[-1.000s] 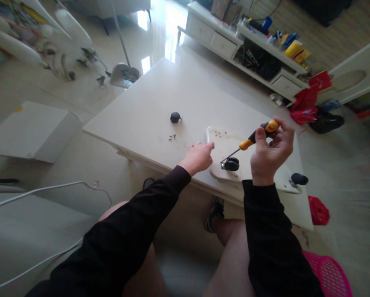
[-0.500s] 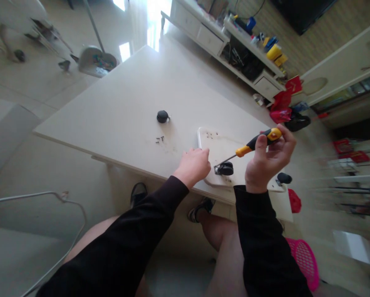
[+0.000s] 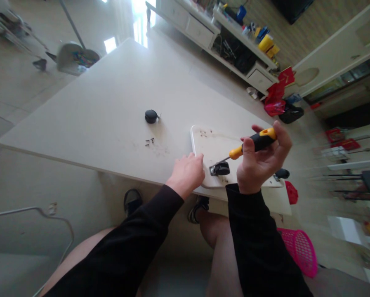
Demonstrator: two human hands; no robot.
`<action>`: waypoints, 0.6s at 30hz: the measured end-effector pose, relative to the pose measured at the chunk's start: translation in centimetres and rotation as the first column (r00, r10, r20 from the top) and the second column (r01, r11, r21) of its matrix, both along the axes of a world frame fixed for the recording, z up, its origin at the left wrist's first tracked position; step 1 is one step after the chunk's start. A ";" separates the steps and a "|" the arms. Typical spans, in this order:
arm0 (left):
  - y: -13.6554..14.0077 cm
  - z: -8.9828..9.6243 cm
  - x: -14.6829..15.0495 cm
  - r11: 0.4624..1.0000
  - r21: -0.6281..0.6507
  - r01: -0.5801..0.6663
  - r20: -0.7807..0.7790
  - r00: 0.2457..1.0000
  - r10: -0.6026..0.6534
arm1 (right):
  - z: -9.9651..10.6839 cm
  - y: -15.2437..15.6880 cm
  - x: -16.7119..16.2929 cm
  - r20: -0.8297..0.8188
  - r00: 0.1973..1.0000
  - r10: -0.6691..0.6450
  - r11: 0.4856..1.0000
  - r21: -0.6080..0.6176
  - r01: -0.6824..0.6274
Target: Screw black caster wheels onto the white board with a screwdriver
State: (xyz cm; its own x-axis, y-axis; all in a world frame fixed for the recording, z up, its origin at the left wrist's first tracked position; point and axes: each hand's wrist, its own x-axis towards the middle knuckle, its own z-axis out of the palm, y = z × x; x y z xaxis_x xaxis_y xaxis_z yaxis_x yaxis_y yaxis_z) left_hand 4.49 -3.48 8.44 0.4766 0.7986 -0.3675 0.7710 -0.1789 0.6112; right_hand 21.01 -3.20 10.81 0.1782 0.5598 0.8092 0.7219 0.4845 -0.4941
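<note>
On the board [image 3: 217,144], a caster [image 3: 223,168] sits between both hands [image 3: 187,175] [image 3: 260,163].

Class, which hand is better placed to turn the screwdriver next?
Likely the right hand: it holds the screwdriver, tip by the wheel; the left hand is at the edge of the board.

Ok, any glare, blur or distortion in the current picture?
Head view: white glare on the floor around the table's far corner; head view, right edge: smeared detail; head view, left: the table looks stretched; head view, middle: left hand, right hand and screwdriver look clearer.
</note>
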 end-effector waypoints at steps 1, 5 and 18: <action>0.0 0.1 0.1 1.000 0.000 0.001 -0.006 1.000 -0.001 | 0.0 0.0 0.1 0.007 1.000 -0.006 1.000 -0.008 0.006; -0.4 0.7 0.6 1.000 -0.013 -0.027 -0.069 0.997 0.026 | -0.2 -0.3 0.2 -0.109 0.990 0.090 0.993 -0.062 -0.097; -0.5 1.5 1.3 0.990 -0.140 0.000 -0.178 0.984 -0.026 | -1.1 0.0 0.5 -0.150 0.988 0.043 0.995 -0.078 -0.055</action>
State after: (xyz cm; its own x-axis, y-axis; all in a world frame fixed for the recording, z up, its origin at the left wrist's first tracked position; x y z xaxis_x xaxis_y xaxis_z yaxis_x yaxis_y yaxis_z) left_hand 5.77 -3.99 9.91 0.4028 0.7279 -0.5549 0.8685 -0.1127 0.4827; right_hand 21.50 -3.20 9.73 0.2632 0.6342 0.7270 0.6143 0.4708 -0.6332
